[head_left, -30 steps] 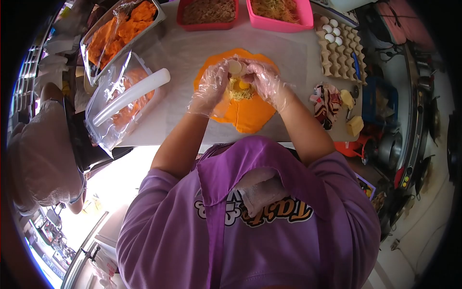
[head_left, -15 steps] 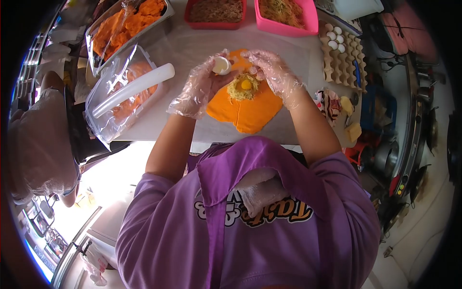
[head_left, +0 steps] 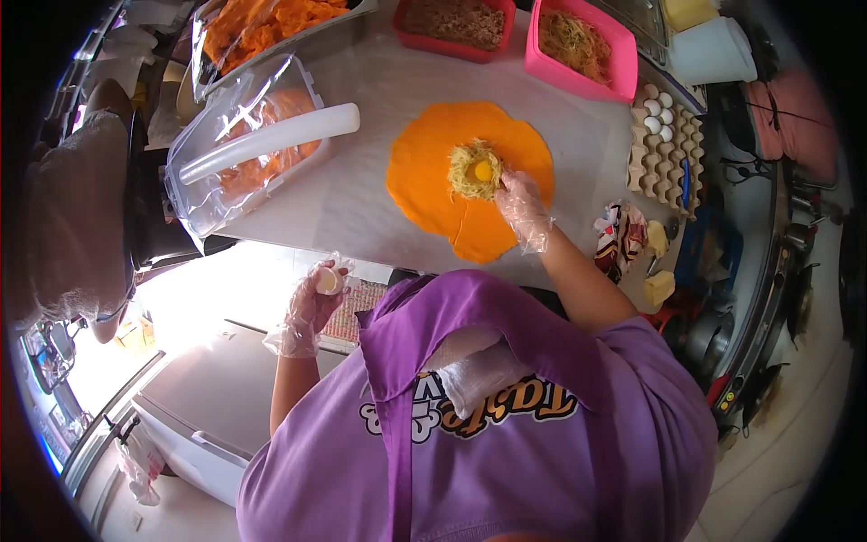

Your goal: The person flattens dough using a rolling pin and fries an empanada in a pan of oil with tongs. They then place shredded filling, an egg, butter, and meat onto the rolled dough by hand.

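A flat orange dough sheet [head_left: 420, 172] lies on the table, with a small split at its near edge. On it sits a nest of pale shredded filling [head_left: 461, 182] with a raw egg yolk [head_left: 484, 171] in the middle. My right hand [head_left: 525, 210], in a clear plastic glove, reaches over the dough; its fingers are drawn together against the filling's right edge, beside the yolk. Off the table's near edge, low on the left, my gloved left hand [head_left: 310, 303] is closed around an eggshell [head_left: 329, 282].
A clear tub [head_left: 194, 212] of orange dough, with a white rolling pin [head_left: 271, 144] across it, stands left. Behind are a tray [head_left: 361, 9] of orange mash and two pink containers [head_left: 623, 77] [head_left: 515, 23] of fillings. An egg carton [head_left: 664, 167] with several eggs stands right. A person's arm [head_left: 77, 217] shows far left.
My left hand has moved away from the dough, down and left past the table edge, carrying the eggshell. My right hand has come down to the filling's right side. The view has shifted.
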Available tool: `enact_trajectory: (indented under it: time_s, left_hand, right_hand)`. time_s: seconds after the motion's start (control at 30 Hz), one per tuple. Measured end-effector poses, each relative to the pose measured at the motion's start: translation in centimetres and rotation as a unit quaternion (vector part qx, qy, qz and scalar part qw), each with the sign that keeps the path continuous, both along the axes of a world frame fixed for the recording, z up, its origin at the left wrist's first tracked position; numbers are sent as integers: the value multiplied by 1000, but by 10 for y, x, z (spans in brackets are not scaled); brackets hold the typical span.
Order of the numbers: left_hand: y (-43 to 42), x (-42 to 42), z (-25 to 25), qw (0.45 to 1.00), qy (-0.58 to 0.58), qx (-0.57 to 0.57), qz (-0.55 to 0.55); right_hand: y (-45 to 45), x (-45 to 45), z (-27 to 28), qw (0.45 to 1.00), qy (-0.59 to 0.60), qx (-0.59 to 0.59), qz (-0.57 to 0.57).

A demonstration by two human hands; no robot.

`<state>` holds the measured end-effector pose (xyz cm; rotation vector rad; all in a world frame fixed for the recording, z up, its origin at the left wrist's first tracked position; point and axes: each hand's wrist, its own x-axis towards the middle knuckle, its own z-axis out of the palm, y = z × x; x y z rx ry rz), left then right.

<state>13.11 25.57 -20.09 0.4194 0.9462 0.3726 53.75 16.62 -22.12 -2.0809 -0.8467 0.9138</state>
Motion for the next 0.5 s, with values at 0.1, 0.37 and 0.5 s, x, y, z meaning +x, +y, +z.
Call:
enact_trajectory:
  time_s: [0.1,0.37,0.5]
  left_hand:
    - [-18,-50,-38,994,11,-77,77]
    - [-14,-36,-156,968,34,-75,236]
    - [-13,-10,-167,976,52,-52,207]
  right_hand:
    - [-1,3,11,998,52,-43,9]
    - [12,34,10,966,-197,163,34]
    - [37,46,-6,983,-134,123,-1]
